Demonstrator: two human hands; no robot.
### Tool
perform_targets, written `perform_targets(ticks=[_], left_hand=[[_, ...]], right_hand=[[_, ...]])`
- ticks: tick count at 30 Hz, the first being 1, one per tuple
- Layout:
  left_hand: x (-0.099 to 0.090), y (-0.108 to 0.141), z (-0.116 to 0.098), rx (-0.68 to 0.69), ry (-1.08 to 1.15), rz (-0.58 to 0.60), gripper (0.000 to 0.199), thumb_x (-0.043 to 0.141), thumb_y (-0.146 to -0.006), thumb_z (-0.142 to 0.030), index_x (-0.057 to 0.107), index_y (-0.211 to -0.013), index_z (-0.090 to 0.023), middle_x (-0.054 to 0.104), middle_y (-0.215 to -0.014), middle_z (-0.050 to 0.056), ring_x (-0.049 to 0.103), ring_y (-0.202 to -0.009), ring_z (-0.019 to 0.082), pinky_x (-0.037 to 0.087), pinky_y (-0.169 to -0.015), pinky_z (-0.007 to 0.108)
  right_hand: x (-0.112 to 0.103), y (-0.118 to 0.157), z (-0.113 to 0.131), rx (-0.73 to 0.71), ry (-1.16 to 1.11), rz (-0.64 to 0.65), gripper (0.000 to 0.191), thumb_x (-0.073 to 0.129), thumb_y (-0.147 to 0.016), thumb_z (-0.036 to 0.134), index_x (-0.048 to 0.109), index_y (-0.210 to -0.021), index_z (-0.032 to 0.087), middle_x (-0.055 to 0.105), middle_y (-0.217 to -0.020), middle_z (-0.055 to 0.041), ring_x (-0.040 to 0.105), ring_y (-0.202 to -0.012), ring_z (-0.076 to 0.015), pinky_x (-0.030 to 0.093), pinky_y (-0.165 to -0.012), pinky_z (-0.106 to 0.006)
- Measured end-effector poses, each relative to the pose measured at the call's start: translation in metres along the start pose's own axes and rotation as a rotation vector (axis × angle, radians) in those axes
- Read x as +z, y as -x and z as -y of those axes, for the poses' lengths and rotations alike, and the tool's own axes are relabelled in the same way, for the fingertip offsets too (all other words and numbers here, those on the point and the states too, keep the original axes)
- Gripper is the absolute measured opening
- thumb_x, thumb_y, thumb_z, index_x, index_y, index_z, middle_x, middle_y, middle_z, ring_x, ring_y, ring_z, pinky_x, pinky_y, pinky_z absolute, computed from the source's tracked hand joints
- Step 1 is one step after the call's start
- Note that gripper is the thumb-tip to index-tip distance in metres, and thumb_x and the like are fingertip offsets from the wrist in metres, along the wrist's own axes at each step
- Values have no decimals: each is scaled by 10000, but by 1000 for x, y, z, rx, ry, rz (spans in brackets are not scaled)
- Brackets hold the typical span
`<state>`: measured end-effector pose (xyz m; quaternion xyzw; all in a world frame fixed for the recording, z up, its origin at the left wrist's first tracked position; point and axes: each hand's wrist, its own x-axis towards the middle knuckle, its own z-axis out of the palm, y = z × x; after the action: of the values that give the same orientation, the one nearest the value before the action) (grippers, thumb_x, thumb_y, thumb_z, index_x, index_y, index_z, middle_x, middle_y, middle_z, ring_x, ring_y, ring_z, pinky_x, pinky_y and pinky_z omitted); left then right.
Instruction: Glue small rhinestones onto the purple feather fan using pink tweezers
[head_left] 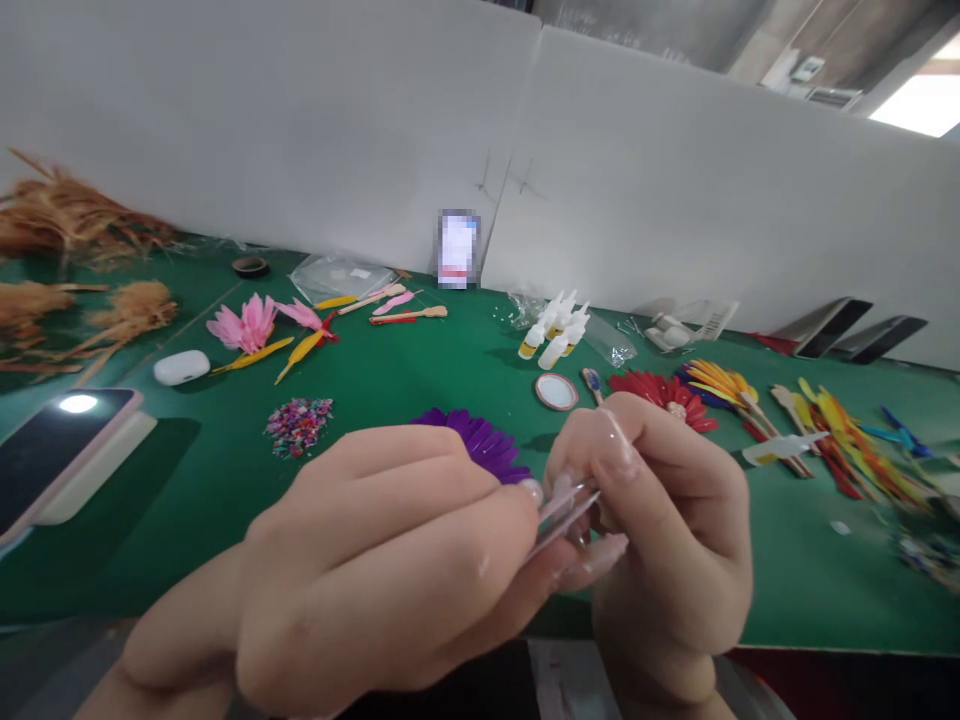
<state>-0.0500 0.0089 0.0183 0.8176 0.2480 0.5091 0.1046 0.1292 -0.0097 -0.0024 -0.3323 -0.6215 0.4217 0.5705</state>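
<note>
In front of my chest, both hands are closed and close together. My left hand (390, 560), back of the hand upward, grips slim metal tweezers (562, 520) whose tips point toward my right fingers. My right hand (667, 500) is pinched, thumb against the curled forefinger, around the tweezer tips. Whatever small thing may sit there is hidden by the fingers. Just behind my left knuckles shows a purple petal flower (480, 445), partly covered; I cannot tell whether it touches the hand. A red petal flower (667, 395) with a pale centre lies beyond my right hand.
On the green table (420, 370) are glue bottles (555, 330), a round white lid (556, 392), a heap of coloured bits (298, 427), pink feathers (247, 325), a white case (181, 368) and a phone (67, 450). Yellow feathers (840, 430) and another glue bottle (784, 449) lie right.
</note>
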Motion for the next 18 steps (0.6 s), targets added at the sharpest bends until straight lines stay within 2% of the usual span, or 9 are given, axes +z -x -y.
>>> perform_targets(ticks=[3, 8, 15, 18], left_hand=[[1, 5, -2, 17, -40, -18, 175, 766, -795, -129, 681, -801, -282, 722, -634, -53, 668, -515, 167, 634, -508, 289], [1, 15, -1, -20, -84, -62, 137, 778, -812, -178, 704, -875, -274, 763, -728, -24, 700, -574, 183, 671, -604, 331], [4, 13, 0, -56, -7, 14, 130, 717, -835, -152, 676, -771, -257, 695, -615, -34, 639, -481, 167, 578, -444, 290], [5, 13, 1, -81, -8, -10, 132, 711, -833, -134, 686, -810, -261, 731, -672, -29, 665, -517, 176, 611, -490, 305]], right_hand=[[-1, 0, 0, -20, 35, 1, 335, 506, -1062, 276, 566, -742, 196, 511, -578, 38, 423, -487, -77, 354, -430, -204], [-1, 0, 0, -33, 62, 14, 330, 480, -1071, 259, 570, -760, 197, 487, -569, 40, 416, -472, -78, 328, -415, -212], [-2, -1, -2, -39, 80, 35, 332, 472, -1074, 262, 581, -767, 197, 506, -570, 35, 443, -473, -80, 330, -423, -218], [-3, -2, -2, -50, 65, 43, 330, 485, -1067, 268, 585, -762, 196, 511, -564, 30, 443, -470, -88, 341, -420, -223]])
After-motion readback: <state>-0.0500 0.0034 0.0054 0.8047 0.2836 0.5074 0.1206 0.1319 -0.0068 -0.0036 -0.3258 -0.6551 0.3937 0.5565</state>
